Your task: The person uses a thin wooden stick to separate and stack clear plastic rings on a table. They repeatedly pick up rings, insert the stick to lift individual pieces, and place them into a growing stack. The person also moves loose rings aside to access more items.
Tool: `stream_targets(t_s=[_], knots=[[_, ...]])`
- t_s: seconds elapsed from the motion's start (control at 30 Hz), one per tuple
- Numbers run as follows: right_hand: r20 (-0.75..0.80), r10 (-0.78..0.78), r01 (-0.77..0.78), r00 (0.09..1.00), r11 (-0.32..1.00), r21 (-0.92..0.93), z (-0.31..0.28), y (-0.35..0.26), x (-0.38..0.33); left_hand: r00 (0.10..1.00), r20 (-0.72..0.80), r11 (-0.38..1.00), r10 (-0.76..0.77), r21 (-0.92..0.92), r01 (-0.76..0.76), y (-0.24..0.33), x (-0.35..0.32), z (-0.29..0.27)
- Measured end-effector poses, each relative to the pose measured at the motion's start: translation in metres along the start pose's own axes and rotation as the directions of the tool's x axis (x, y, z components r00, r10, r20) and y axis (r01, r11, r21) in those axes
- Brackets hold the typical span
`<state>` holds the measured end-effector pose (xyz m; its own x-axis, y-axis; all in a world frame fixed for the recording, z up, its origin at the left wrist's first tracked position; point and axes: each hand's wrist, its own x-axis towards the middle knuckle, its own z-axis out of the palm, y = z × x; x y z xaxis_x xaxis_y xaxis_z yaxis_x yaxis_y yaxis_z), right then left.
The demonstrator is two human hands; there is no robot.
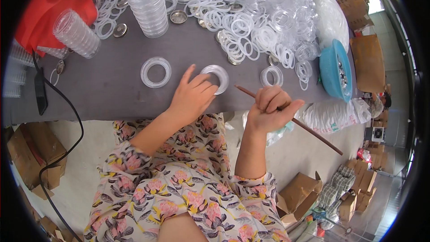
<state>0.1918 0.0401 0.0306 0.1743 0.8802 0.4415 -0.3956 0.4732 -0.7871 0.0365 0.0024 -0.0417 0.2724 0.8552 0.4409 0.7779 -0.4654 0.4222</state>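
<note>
Floral clothing (195, 195) runs off the bottom edge; mid-frame, the spread left hand (191, 93) partly hides a clear ring (224, 78); the right hand (272, 111) grips a brown stick (318, 135).

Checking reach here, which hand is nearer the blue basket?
Right: the right hand, holding a brown stick, is left of the blue basket; the left hand is farther left.
</note>
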Motion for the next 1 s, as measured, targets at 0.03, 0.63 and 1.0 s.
stream_targets(t_s=[0.03, 0.63, 1.0], knots=[[0.024, 0.023, -0.023, 0.999, 0.999, 0.035, -0.002, 0.000, -0.001, 1.000, -0.008, 1.000, -0.006, 0.008, 0.006, -0.004, -0.008, -0.001], [0.258, 0.181, -0.203, 0.949, 0.977, 0.061, 0.039, 0.051, -0.028, 0.915, -0.027, 0.799, -0.402, -0.498, 0.337, 0.006, -0.028, -0.009], [0.287, 0.497, -0.451, 0.819, 0.866, -0.215, 0.040, 0.018, -0.019, 0.921, -0.074, 0.859, -0.383, -0.395, 0.326, 0.005, -0.030, -0.004]])
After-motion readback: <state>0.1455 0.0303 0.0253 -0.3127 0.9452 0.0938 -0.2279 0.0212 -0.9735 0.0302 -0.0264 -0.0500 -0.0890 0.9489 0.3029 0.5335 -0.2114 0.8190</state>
